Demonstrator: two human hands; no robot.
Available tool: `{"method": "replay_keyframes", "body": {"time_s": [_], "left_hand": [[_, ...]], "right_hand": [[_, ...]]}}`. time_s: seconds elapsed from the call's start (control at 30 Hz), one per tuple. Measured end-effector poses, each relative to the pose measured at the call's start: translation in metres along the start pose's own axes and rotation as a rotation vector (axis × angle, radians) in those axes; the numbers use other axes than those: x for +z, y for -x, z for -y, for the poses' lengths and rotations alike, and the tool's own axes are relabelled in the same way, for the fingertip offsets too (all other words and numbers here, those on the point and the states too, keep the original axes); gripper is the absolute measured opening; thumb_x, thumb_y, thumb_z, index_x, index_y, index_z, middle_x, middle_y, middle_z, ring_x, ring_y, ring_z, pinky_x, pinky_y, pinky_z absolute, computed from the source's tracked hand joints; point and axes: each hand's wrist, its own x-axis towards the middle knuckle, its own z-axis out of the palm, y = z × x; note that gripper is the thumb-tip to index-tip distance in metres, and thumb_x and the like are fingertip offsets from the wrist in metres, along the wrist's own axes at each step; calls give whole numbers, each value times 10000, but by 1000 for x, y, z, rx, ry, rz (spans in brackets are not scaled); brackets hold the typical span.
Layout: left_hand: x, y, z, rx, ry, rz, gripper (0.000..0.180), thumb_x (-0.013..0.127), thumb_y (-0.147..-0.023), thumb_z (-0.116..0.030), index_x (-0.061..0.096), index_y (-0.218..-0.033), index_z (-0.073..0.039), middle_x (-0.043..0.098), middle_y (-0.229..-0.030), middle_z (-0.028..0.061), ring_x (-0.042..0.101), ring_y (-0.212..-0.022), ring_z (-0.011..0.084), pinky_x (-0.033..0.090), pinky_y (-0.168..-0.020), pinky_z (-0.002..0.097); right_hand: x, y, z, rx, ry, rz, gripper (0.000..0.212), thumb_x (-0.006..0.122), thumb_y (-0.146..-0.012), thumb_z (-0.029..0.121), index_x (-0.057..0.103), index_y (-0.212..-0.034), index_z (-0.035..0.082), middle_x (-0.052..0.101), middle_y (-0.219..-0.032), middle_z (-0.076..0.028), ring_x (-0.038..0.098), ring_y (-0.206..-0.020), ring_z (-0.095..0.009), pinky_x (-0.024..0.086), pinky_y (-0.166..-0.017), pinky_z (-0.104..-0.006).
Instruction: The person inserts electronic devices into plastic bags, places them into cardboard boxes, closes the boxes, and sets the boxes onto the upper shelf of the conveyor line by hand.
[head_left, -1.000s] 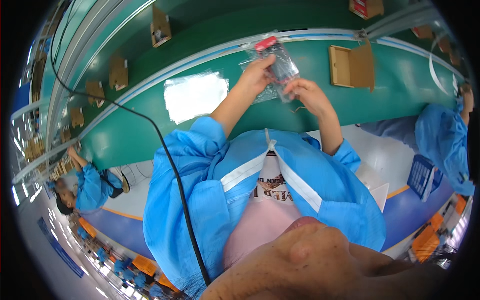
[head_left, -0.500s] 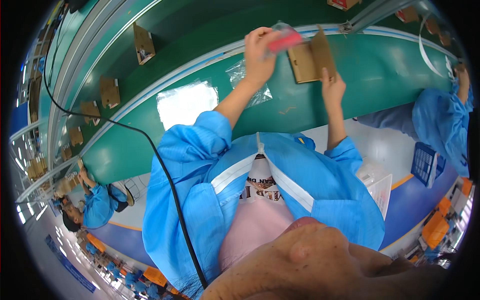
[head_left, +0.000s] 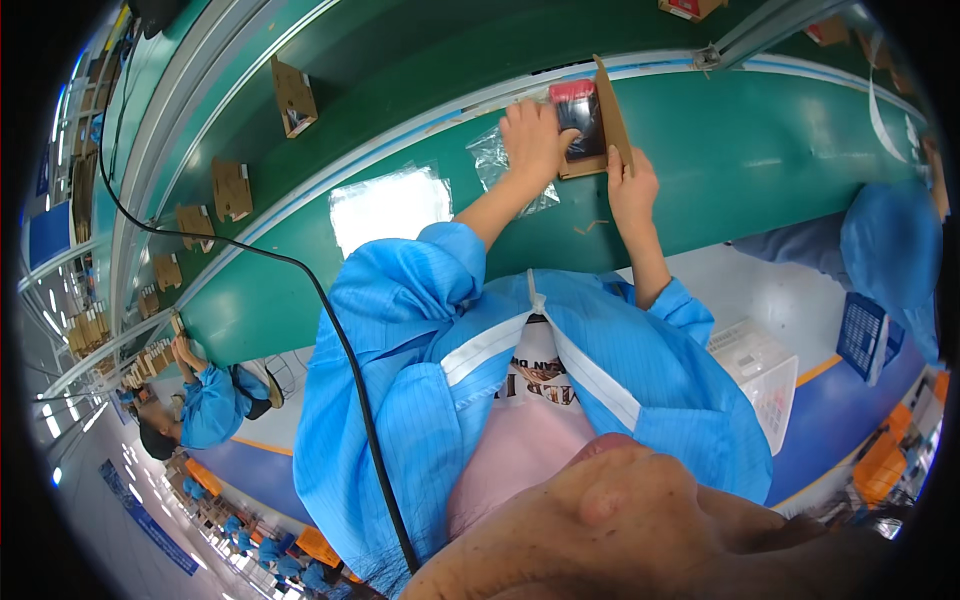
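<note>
A small brown cardboard box (head_left: pixel 582 171) stands with its lid raised on the green work surface in front of me. Inside it lies a flat black and red item (head_left: pixel 590 128) that looks wrapped in clear plastic; its exact kind I cannot make out. My left hand (head_left: pixel 534 148) is at the box's left side, fingers apart, with the thumb reaching onto the item. My right hand (head_left: pixel 632 188) grips the lower edge of the upright lid (head_left: pixel 614 115) between thumb and fingers. Beside my left wrist, a clear plastic bag (head_left: pixel 490 158) lies on the surface.
Shiny clear plastic bags (head_left: pixel 390 208) lie left of my forearm. Brown boxes (head_left: pixel 232 190) stand along the dark green strip beyond the metal rail. A black cable (head_left: pixel 290 262) hangs across the left. Co-workers in blue sit at both sides; a white crate (head_left: pixel 755 375) is behind my right elbow.
My left hand has come down with the red item, which now lies in the box, and its fingers have spread. The box and its lid have shifted slightly left with my right hand.
</note>
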Motion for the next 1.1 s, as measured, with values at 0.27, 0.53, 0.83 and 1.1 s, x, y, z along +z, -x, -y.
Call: {"method": "replay_keyframes", "body": {"time_s": [0.27, 0.53, 0.83, 1.1], "left_hand": [[4, -13, 24, 490, -176, 21, 628, 649, -759, -349, 444, -1284, -71, 377, -1373, 122, 346, -1259, 308, 259, -1040, 477], [-5, 15, 20, 338, -33, -153, 473, 622, -781, -241, 508, -1197, -50, 465, -1250, 155, 402, -1181, 322, 298, -1001, 467], [-7, 93, 72, 374, 158, 40, 153, 614, -769, -135, 561, -887, -52, 517, -897, 109, 488, -865, 293, 388, -735, 386], [19, 97, 90, 318, 107, -58, 90, 585, -785, -144, 547, -827, -74, 515, -801, 73, 501, -784, 255, 376, -700, 384]], "right_hand": [[-3, -4, 6, -72, -1, 8, 165, 544, -876, 158, 593, -915, 5, 573, -785, -165, 550, -720, -353, 443, -647, -430], [8, -15, -5, -111, -80, 17, 149, 558, -860, 136, 590, -854, -10, 583, -759, -176, 561, -695, -362, 445, -626, -447], [59, -157, 12, -294, -32, 43, 337, 539, -864, 252, 570, -1047, -29, 602, -915, -232, 574, -844, -384, 466, -746, -429], [87, -192, -43, 247, -314, -164, 675, 695, -740, 333, 446, -1151, -140, 483, -1127, -320, 505, -1015, -408, 402, -905, -431]]}}
